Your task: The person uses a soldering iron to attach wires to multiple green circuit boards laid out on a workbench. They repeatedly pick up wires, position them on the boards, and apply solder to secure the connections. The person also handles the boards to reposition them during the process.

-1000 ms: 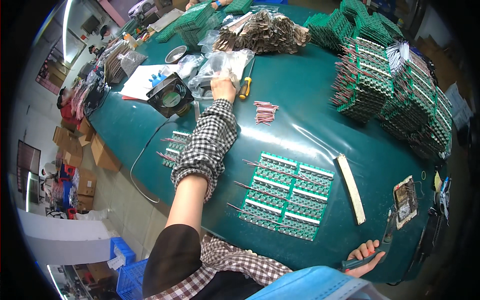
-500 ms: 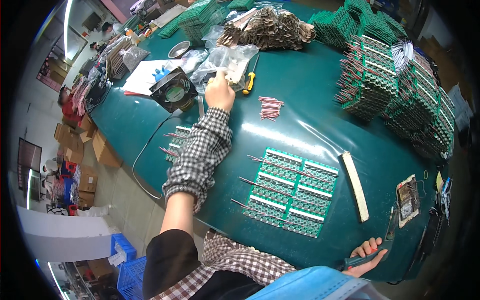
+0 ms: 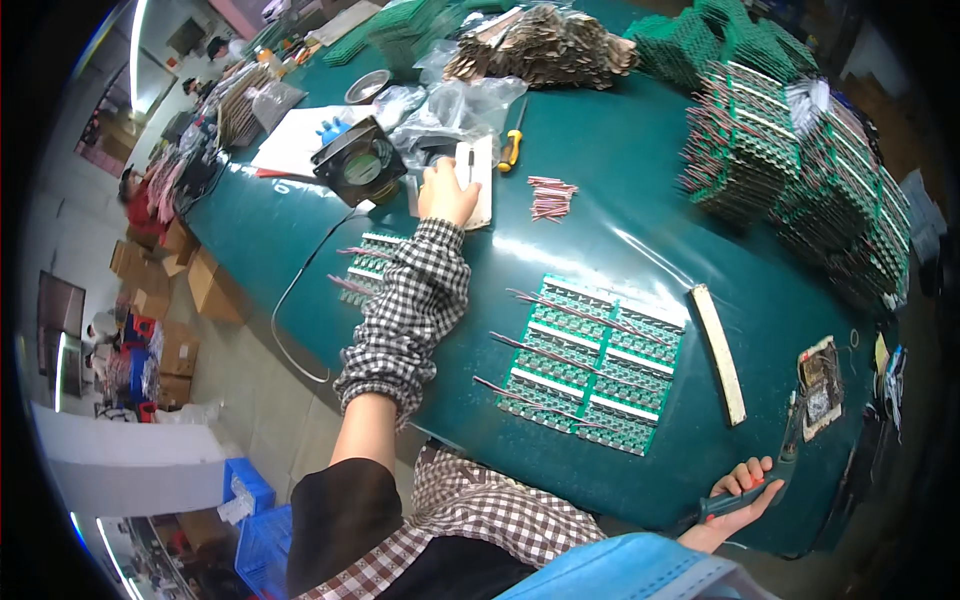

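My left hand reaches forward to a pale flat board with a narrow slot. Its fingers are bent together by a dark rounded thing under a clear plastic bag; what they hold is hidden. A black square fan stands just left of it. At the lower right, my right hand is closed around the dark green handle of a soldering iron, whose tip points up beside a small tray of dark residue. A green circuit panel with red and black wires lies between my hands.
A smaller wired panel lies left of my forearm. Cut wires, a yellow-handled screwdriver and a pale strip lie on the green table. Stacked wired boards stand at right, brown pieces at the back.
The view has shifted slightly. My left hand has drawn away from the plastic bag, and the pale slotted board now shows more fully beside it. My right hand still grips the soldering iron.
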Demonstrator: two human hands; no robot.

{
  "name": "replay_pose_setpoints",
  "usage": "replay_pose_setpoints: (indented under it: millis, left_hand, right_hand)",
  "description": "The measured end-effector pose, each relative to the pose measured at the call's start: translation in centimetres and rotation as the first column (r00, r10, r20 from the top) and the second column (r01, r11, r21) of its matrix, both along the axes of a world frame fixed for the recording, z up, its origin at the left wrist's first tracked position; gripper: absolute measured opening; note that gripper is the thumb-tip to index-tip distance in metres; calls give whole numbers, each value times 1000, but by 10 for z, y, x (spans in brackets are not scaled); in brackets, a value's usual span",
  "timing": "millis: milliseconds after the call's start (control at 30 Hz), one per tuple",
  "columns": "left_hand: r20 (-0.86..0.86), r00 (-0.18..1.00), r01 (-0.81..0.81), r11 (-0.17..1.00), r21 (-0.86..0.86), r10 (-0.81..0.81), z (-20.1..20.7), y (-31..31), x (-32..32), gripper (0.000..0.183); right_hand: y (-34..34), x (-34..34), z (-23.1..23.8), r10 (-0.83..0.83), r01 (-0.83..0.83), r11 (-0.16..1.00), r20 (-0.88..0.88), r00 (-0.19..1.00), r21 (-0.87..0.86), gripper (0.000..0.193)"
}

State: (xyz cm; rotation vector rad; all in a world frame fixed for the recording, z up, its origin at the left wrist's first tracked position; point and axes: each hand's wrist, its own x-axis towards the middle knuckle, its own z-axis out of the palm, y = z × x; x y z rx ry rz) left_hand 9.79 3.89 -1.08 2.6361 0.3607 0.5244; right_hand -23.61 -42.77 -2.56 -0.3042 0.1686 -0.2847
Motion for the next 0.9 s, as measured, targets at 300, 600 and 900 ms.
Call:
replay_pose_setpoints:
  millis: [300, 600, 900]
  left_hand:
    - [1, 940, 285, 781, -555, -341, -51, 68, 5, 35]
    - [207, 916, 314, 292, -903, -342, 25, -15, -86, 37]
    - [311, 861, 384, 111, -917, -403, 38, -65, -122, 39]
  right_hand:
    - [-59, -3, 33, -468, 390, 877, -307, 829, -282, 32]
    - [-118, 11, 24, -505, 382, 858, -426, 750, -344, 38]
    - [-52, 9, 121, -553, -944, 122, -811, 193, -307, 37]
